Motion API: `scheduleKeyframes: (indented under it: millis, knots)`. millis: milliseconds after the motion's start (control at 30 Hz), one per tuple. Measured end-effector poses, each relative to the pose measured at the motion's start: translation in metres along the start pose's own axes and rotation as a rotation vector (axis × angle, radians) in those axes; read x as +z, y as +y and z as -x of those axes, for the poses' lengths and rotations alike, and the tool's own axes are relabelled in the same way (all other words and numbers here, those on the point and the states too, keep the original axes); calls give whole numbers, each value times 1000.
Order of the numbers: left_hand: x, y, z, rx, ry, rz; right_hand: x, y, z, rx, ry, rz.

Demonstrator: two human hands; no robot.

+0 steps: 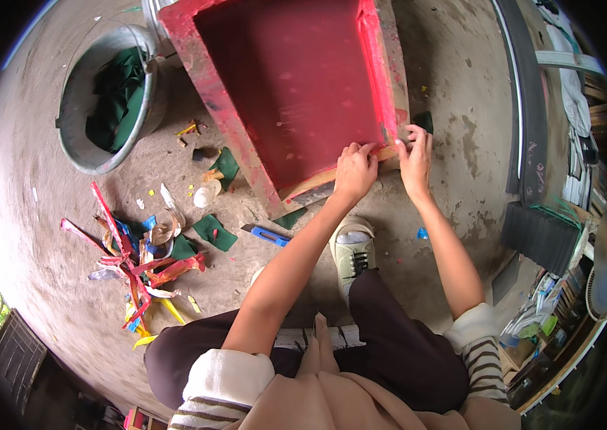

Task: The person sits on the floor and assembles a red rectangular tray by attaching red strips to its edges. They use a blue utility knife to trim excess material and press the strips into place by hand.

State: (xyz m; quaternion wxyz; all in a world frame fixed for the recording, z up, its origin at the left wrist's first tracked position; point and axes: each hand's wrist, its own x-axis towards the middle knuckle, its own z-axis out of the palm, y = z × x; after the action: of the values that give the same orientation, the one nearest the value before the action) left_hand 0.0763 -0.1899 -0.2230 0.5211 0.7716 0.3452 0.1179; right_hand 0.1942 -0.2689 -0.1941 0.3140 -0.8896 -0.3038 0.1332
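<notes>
A wooden screen-printing frame (226, 107) with a dark red mesh (296, 86) leans in front of me, smeared with red. Glossy red tape (382, 86) runs along its right inner edge down to the near right corner. At that corner my left hand (356, 172) bends over the near rail, fingers closed at the tape's lower end. Facing it, my right hand (416, 159) curls around the corner's outer side, thumb and fingers pinched at the same tape. The fingertips partly hide what they grip.
A grey metal bucket (147, 115) with dark green scraps stands at the far left. Crumpled tape strips (131, 261) lie piled on the floor below it. A blue utility knife (267, 235) lies near my shoe (353, 254). Black stacked sheets (538, 236) stand at right.
</notes>
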Motion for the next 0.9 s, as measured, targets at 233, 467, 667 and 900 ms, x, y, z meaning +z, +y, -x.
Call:
scheduleKeyframes:
  millis: [233, 467, 667, 900]
  knots:
    - [36, 24, -17, -324, 14, 66, 6, 4, 0, -117, 48, 7]
    - [38, 23, -34, -519, -195, 328, -1, 12, 3, -189, 81, 47]
    - [35, 15, -43, -654, -316, 624, 1, 9, 4, -176, 66, 20]
    - [47, 35, -49, -848, -27, 332, 3, 14, 3, -208, 105, 11]
